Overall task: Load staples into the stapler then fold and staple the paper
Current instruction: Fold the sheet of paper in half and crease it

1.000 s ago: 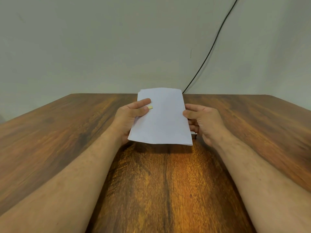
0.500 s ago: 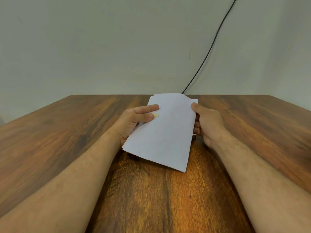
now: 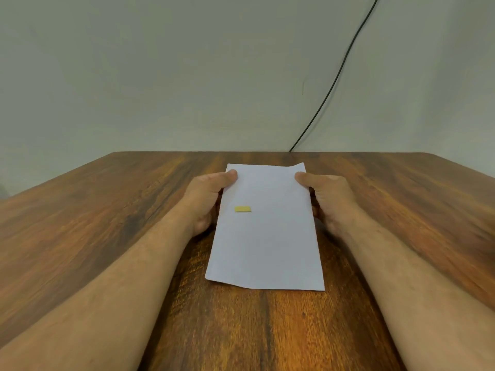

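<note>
Nearest the camera, both forearms run up over the wooden tabletop (image 3: 107, 210) toward the paper (image 3: 267, 236), landmark for everything here. The paper is a tall white sheet, near edge slightly curled and seeming just off the wood, far end raised between the hands. A small yellow tag (image 3: 243, 209) sits on the paper's upper left part, purpose unclear. The left hand (image 3: 206, 199) grips the paper's far left edge, thumb on top, fingers curled under and hidden. The right hand (image 3: 326, 195) grips the far right edge the same way, thumb on top, other fingers tucked beneath. Behind the paper a black cable (image 3: 334, 81) drops down the wall to the tabletop's back edge. No stapler in view, so whether it is loaded cannot be told

Step in hand looks like the fold. To do it well the person should likely lay the sheet flat first, bring the far edge down to meet the near edge, match both corners before pressing, then run a thumb along the crease from the middle outward. The curled near corner may skew the alignment, so flatten it first; keep the yellow tag clear of the crease line
</note>
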